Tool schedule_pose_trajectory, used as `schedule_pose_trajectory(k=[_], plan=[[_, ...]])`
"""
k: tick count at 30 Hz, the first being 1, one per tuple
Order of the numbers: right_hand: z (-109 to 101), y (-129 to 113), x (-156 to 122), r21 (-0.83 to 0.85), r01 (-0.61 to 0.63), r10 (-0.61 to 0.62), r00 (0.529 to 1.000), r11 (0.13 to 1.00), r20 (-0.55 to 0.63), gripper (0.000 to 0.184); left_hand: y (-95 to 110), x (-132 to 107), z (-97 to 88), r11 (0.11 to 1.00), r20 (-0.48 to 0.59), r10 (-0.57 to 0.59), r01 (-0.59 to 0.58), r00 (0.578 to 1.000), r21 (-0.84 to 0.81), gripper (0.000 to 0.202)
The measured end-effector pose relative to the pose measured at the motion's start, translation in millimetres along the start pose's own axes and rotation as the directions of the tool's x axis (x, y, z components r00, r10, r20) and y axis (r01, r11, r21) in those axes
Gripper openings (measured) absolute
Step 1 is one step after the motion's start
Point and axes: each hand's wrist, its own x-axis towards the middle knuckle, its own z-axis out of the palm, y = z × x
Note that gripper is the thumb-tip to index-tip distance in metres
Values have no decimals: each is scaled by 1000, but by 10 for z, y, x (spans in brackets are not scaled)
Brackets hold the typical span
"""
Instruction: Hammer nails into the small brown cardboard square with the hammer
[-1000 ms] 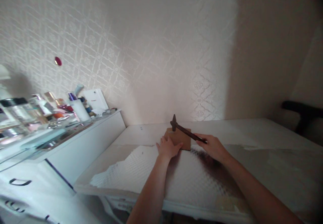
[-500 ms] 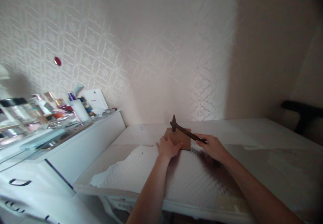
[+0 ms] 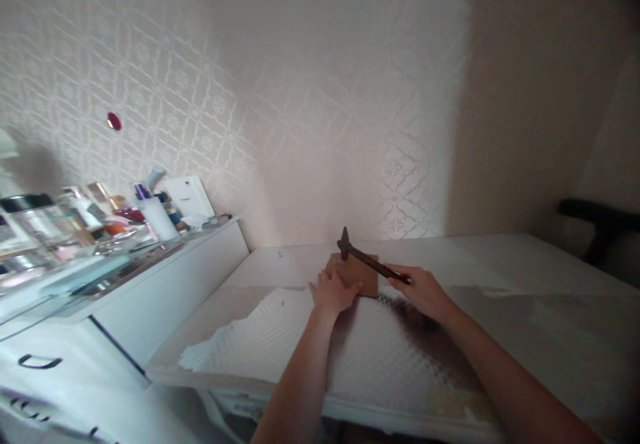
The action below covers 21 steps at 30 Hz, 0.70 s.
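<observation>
My right hand (image 3: 417, 289) is wrapped round the handle end of a hammer (image 3: 369, 260). The hammer's dark head is at the far left part of a brown board (image 3: 364, 277), over its back edge; whether it touches the board I cannot tell. My left hand (image 3: 334, 291) lies on the board's near left part with its fingers spread. Beneath the board is a white quilted sheet (image 3: 280, 337) with a ragged left edge. A small pale mark or piece shows on the board just below the hammer head, too small to name.
A white table (image 3: 490, 257) carries the sheet and meets the patterned wall. To the left stands a white dresser (image 3: 185, 284) crowded with jars, bottles and a white box (image 3: 190, 197). A black chair armrest (image 3: 597, 217) shows at the far right.
Almost nothing differs. The hammer and both hands stay in nearly the same place, with only a very slight shift of the hammer head.
</observation>
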Motion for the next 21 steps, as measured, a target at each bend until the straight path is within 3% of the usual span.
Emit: schedule_pose_trajectory(k=[21], plan=[[0,30,16,-34,1,0,1000,999,16,41,-14,15,19,1000,-19,20,-20,1000,-13,88]])
